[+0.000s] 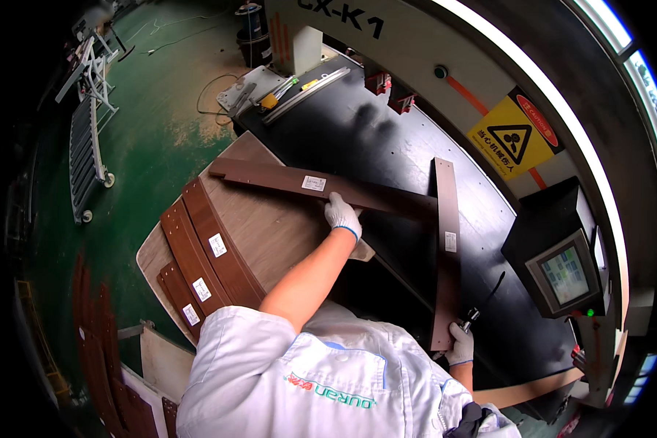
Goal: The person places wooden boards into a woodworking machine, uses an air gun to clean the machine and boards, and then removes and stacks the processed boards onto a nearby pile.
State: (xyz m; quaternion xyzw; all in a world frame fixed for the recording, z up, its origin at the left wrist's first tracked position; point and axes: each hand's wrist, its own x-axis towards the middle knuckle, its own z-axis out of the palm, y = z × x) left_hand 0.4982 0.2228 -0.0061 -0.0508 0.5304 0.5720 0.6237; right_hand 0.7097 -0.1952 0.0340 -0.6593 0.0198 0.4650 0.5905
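My left hand [342,217], in a white knit glove, is closed on the near edge of a long brown board [270,179] with a white label. That board slants from the wood-grain tabletop [259,219] across onto the black machine bed [394,157]. A second brown board [446,212] lies lengthwise on the bed, close to the first board's right end. At its near end is my gloved right hand [460,346], closed around a dark hand tool with a long thin tip [489,293]. Its grip is mostly hidden by the hand.
Several labelled brown boards [204,241] lie on the tabletop's left side. A control screen [560,274] stands at the right, below the machine's beam with a yellow warning sign [515,136]. Metal bars and tools [270,98] lie far left of the bed. A roller conveyor [85,153] stands on the green floor.
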